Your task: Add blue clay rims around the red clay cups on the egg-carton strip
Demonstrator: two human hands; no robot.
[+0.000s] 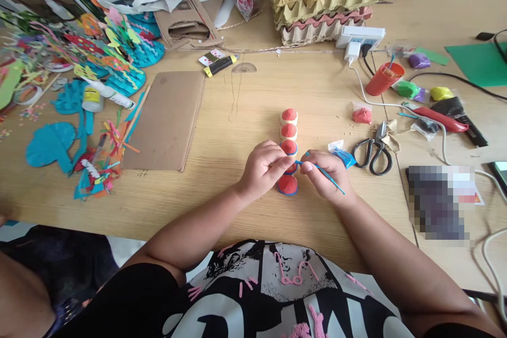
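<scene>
Several round pieces with red tops [287,185] stand in a column on the wooden table, the nearer ones edged in blue, the farther ones pale below. Over the column, my left hand [266,168] pinches one end of a thin blue strip [298,162]. My right hand [327,175] is closed at the strip's other side and also holds a slim blue tool [330,179] that slants down to the right. Fingertips of both hands nearly meet and partly cover the middle pieces. A packet of blue clay [344,156] lies just beyond my right hand.
Scissors [374,150], a red cup [385,78], clay packets and a white cable lie to the right. Cardboard [164,121] and blue paper crafts [51,142] are on the left. Egg trays [322,2] and a power strip [362,36] stand at the back. Another person's leg shows lower left.
</scene>
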